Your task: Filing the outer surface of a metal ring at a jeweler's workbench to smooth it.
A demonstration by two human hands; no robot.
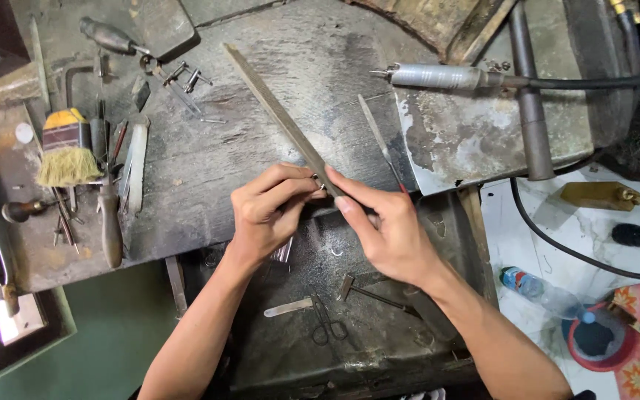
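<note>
A long flat metal file (275,111) lies slantwise across the worn grey workbench (209,163), its near end between my two hands. My left hand (268,211) pinches a small metal piece (318,180) against the file with thumb and fingers. My right hand (383,226) grips the file's near end, forefinger stretched along it toward the small piece. A thin needle file (376,137) with a red tip lies just right of the big file.
A yellow-handled brush (67,152), hand tools and bolts (187,78) litter the bench's left side. A rotary handpiece (438,76) with black hose rests top right. Below the hands, a tray holds scissors (327,326) and a small hammer (368,290). A plastic bottle (546,292) lies at right.
</note>
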